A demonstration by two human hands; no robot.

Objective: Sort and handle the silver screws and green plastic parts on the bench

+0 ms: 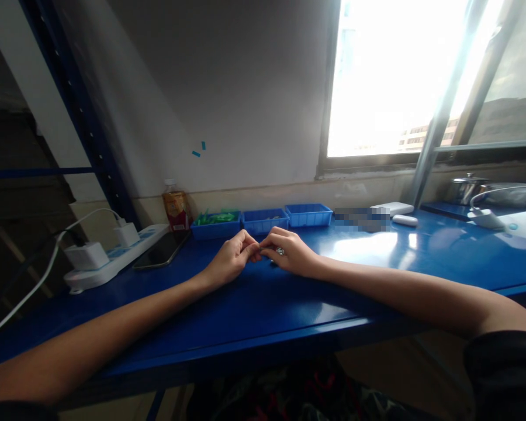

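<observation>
My left hand (232, 257) and my right hand (291, 252) meet above the blue table, fingertips pinched together. Whatever they hold between them is too small and too covered by the fingers to name. Small shiny metal pieces (280, 251) show by the fingers of my right hand, partly hidden by it. Just behind the hands stand three blue bins in a row. Green pieces (219, 218) fill the left bin (214, 231). Small parts, hard to make out, lie in the middle bin (265, 223). The right bin (309, 217) is beyond my right hand.
On the left are a white power strip (109, 266) with chargers, a dark phone (162, 251) and a drink bottle (175, 207). To the right lie a white case (405, 220), a metal pot (467, 190) and a white device (523, 223). The blue table (263, 321) has a raised front edge.
</observation>
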